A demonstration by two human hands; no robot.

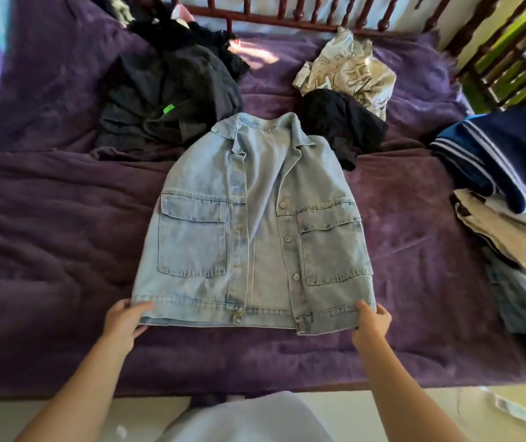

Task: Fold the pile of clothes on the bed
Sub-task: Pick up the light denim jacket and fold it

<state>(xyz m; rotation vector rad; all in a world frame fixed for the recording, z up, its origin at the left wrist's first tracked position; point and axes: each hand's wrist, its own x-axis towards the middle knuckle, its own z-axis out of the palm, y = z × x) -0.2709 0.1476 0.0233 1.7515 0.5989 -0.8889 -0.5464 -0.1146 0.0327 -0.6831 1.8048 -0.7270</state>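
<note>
Lengthwise, denim jacket (pixel 252 231) points collar away; both hands pinch its hem.

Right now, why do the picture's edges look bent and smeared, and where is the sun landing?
Head view: the wide lens bows the bed rail and blanket; the folded stack at the right edge is smeared; sunlight falls on the patterned shirt; the denim jacket, held by the left hand and right hand, is sharper.

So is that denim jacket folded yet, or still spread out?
Spread out. The denim jacket lies flat, unbuttoned, both pockets showing; the left hand and right hand grip its hem.
</note>
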